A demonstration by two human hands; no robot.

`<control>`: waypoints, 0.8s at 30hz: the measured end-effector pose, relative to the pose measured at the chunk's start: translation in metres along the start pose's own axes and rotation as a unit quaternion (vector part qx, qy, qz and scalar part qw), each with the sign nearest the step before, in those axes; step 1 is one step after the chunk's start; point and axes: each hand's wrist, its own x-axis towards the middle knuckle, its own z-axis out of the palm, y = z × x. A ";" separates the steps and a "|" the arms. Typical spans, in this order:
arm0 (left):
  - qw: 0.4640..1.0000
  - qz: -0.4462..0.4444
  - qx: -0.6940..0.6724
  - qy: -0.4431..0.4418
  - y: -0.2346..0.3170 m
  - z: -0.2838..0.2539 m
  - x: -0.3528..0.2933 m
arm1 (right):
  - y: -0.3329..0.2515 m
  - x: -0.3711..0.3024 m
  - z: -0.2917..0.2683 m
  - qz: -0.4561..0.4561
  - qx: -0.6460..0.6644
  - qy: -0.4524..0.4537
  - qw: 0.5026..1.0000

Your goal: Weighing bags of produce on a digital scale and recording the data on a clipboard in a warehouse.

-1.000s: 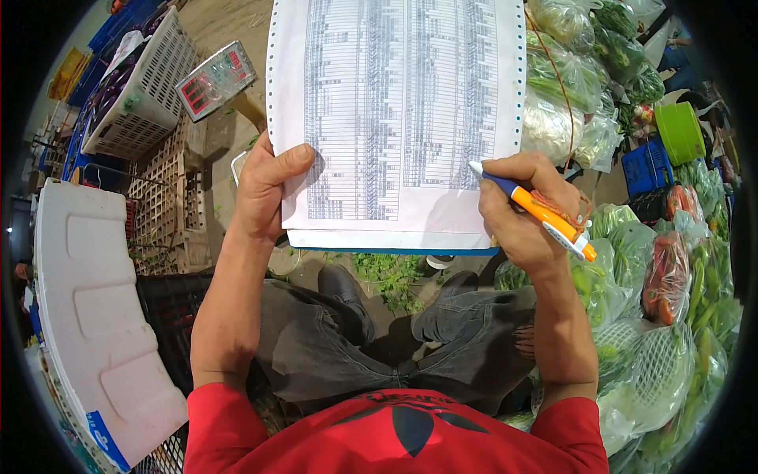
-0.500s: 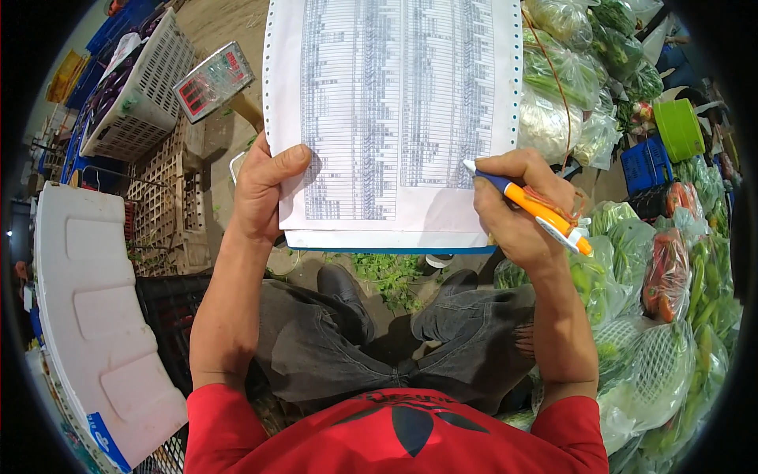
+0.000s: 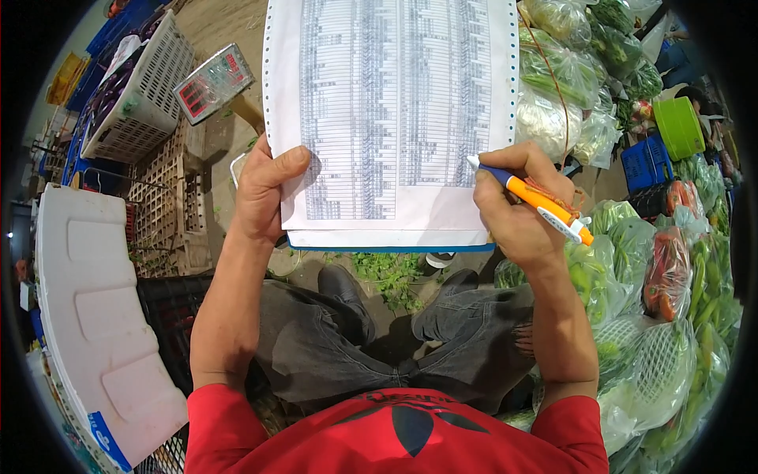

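Note:
A stack of printed sheets (image 3: 347, 103) with punched side margins lies on a blue clipboard (image 3: 379, 249), of which only the lower edge shows. Its left side is gripped by my left hand (image 3: 267, 186), thumb on top of the paper and fingers hidden beneath. Between the thumb and fingers of my right hand (image 3: 521, 197) is an orange, blue and white pen (image 3: 541, 203) with a reddish string tied round it. The white tip points at the right-hand column of the table, near its lower end; whether it touches the paper I cannot tell.
Bagged vegetables (image 3: 608, 268) are piled along my right. To my left stand a white foam box (image 3: 103, 300), a wooden crate (image 3: 162, 197) and a white basket (image 3: 146, 91) of eggplants. A scale display (image 3: 213, 83) rises beyond my left hand. Loose greens (image 3: 387, 276) lie by my shoes.
The pen has tilted slightly, and its tip has shifted a little up and to the right over the sheet. The left hand keeps its grip on the clipboard.

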 end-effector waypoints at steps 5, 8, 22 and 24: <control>1.000 -0.001 -0.005 -0.004 0.000 0.002 0.001 | 0.005 -0.002 -0.003 -0.026 0.041 -0.008 0.999; 1.000 0.002 -0.004 -0.004 0.002 0.002 0.001 | 0.011 0.002 0.001 -0.094 0.054 0.036 0.993; 0.998 -0.013 0.037 -0.038 -0.003 0.007 0.003 | 0.036 0.019 0.000 0.129 0.376 -0.009 0.918; 0.998 -0.032 0.017 -0.050 0.000 0.003 0.003 | 0.032 0.019 0.003 0.120 0.382 0.013 0.916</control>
